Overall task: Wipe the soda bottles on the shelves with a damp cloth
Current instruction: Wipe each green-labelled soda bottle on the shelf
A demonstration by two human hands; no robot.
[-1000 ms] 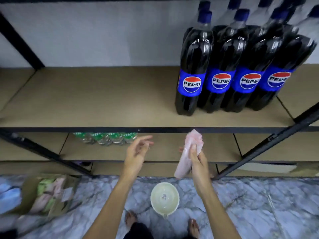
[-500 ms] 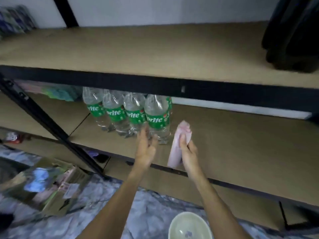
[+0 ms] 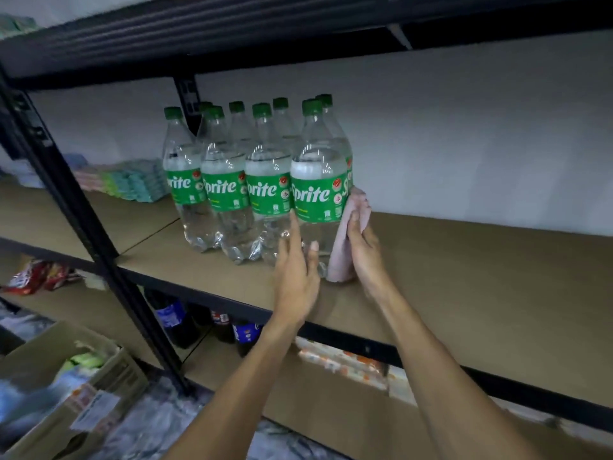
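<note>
Front-right Sprite bottle (image 3: 317, 194), clear with a green label and green cap, upright between the two hands at the near corner of a cluster of Sprite bottles (image 3: 229, 194). Pink cloth (image 3: 340, 257), bunched lengthwise, lies against the right side of this bottle from the label down to the base. Right hand (image 3: 365, 257) grips the cloth, with the thumb laid across its front and the fingers curled behind it, and presses it to the bottle. Left hand (image 3: 295, 277) is spread, fingers straight; the fingertips touch the lower front of the same bottle below the label.

The rest of the cluster stands in two rows beyond and to the left of the left hand. All rest on a brown shelf board (image 3: 481, 277) that runs on bare to the right of the right hand. Further left of the left hand: a black upright post (image 3: 76, 207), with pastel packs (image 3: 132, 180) stacked behind it on the same level. Below both forearms, on the lower shelf: dark cola bottles (image 3: 172, 318) and orange-and-white packs (image 3: 341, 360). Lower left, on the floor: an open cardboard box (image 3: 49, 346).
</note>
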